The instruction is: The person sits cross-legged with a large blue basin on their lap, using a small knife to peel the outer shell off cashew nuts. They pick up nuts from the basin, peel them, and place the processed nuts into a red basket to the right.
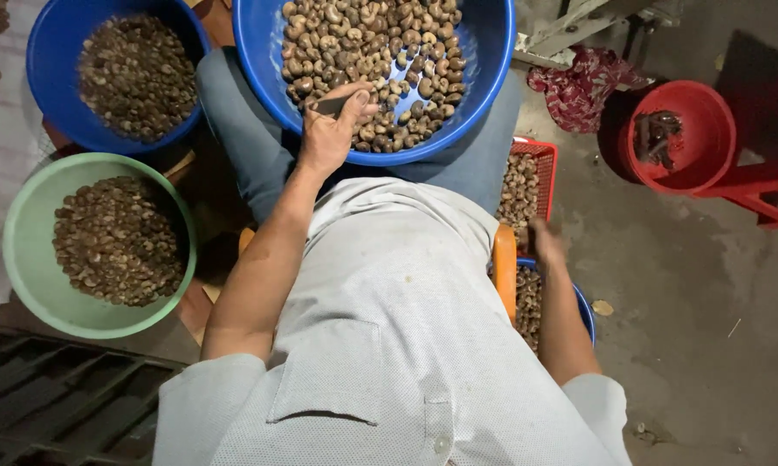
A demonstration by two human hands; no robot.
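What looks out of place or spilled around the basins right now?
A red patterned cloth lies crumpled on the floor beside the red tub, and a few loose bits sit on the concrete at right. The nut basins stand upright, nothing tipped.

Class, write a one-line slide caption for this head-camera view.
Left hand grips a dark tool over a nut-filled blue plastic basin; right hand reaches beside a red basket.

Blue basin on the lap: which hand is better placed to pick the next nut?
Left hand: it rests on the blue basin's rim, holding a small tool beside the nuts. Right hand is down by the red basket.
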